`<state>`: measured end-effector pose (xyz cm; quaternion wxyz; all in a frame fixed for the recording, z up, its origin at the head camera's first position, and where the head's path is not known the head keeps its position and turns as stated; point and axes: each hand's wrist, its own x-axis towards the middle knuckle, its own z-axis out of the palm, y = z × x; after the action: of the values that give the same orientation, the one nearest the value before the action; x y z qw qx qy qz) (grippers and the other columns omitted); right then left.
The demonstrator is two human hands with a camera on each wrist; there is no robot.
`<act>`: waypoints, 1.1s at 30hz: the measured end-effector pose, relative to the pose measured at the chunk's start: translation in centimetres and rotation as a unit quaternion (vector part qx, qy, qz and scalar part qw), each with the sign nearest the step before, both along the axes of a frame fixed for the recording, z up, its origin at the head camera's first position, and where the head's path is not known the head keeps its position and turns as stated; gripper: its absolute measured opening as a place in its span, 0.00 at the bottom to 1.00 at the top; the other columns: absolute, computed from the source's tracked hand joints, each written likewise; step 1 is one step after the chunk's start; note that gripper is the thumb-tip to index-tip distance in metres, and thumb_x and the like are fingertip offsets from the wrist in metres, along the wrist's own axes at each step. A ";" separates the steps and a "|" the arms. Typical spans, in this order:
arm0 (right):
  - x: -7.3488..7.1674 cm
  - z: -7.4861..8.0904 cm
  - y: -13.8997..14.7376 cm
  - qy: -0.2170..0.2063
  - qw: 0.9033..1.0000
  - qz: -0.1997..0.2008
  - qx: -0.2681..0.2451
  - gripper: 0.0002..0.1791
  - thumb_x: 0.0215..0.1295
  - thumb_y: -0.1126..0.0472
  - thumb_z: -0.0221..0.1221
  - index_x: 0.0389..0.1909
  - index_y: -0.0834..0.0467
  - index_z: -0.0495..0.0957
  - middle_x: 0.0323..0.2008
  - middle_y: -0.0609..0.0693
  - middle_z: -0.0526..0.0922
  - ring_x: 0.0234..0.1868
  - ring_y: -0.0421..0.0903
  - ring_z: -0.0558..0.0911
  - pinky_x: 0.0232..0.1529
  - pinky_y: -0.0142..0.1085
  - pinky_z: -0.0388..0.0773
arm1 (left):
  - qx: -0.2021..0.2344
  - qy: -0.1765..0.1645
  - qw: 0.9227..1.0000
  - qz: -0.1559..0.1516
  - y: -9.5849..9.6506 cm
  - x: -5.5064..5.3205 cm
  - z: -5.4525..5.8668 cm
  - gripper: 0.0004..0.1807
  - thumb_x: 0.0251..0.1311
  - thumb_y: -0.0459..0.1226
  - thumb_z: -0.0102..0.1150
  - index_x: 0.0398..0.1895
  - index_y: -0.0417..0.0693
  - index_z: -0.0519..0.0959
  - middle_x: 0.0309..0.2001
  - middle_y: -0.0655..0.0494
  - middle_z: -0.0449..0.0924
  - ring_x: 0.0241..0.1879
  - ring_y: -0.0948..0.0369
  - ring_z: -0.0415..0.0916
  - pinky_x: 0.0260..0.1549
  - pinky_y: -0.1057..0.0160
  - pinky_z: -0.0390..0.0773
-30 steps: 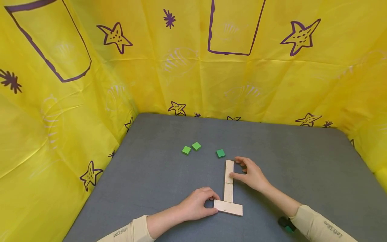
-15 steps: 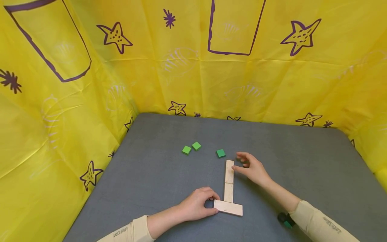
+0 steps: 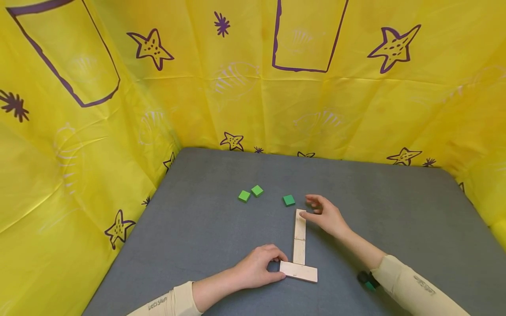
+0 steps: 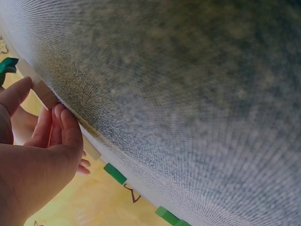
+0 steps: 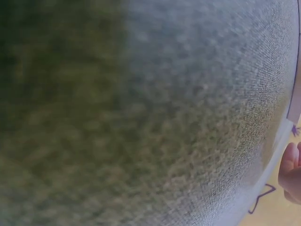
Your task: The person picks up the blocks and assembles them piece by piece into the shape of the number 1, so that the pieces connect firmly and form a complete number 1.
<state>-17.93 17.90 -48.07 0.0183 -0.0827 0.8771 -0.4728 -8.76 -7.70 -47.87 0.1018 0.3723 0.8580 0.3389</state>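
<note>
In the head view, three pale wooden blocks lie flat in an upside-down T. My left hand [image 3: 258, 266] pinches the left end of the crosswise near block [image 3: 299, 272] between thumb and fingertips; the left wrist view shows this grip on the block [image 4: 43, 92] too. Two more blocks run away from it end to end, a middle block [image 3: 299, 252] and a far block [image 3: 300, 228]. By the far block's outer end is my right hand [image 3: 329, 218], fingers loosely bent, its thumb overlapping the wood in this view. Nothing shows between those fingers.
Beyond the blocks lie a dark green square tile [image 3: 289, 200] and two light green tiles, one left [image 3: 244, 196] and one right [image 3: 257, 191]. The grey table [image 3: 197, 228] meets yellow cloth walls [image 3: 245, 105] at its back and sides. A wrist camera [image 3: 367, 279] hangs under the right sleeve.
My right hand has moved slightly away along the far block, toward its outer end, its thumb lifting off and back over the wood. My left hand and the blocks have stayed put.
</note>
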 end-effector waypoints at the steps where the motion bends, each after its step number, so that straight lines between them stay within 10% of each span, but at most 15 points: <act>1: -0.1 0.0 -0.1 -0.002 1.000 -0.001 0.000 0.34 0.57 0.53 0.70 0.61 0.63 0.72 0.54 0.60 0.79 0.52 0.56 0.77 0.53 0.50 0.74 | 0.000 0.000 1.000 0.000 0.0 0.0 0.0 0.12 0.55 0.39 0.70 0.43 0.51 0.82 0.39 0.65 0.77 0.39 0.72 0.72 0.40 0.76 0.71; 33: -2.3 0.3 -2.4 0.023 0.998 0.018 0.059 0.30 0.55 0.56 0.70 0.57 0.65 0.75 0.50 0.60 0.80 0.47 0.55 0.76 0.49 0.47 0.72 | 0.006 -0.003 1.000 0.000 0.0 -0.1 -0.1 0.13 0.56 0.38 0.70 0.43 0.50 0.81 0.39 0.63 0.78 0.39 0.70 0.73 0.41 0.77 0.71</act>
<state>-20.22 15.53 -47.76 0.0110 -0.1079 0.9019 -0.4181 -8.88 -7.68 -47.93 0.1023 0.3720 0.8554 0.3455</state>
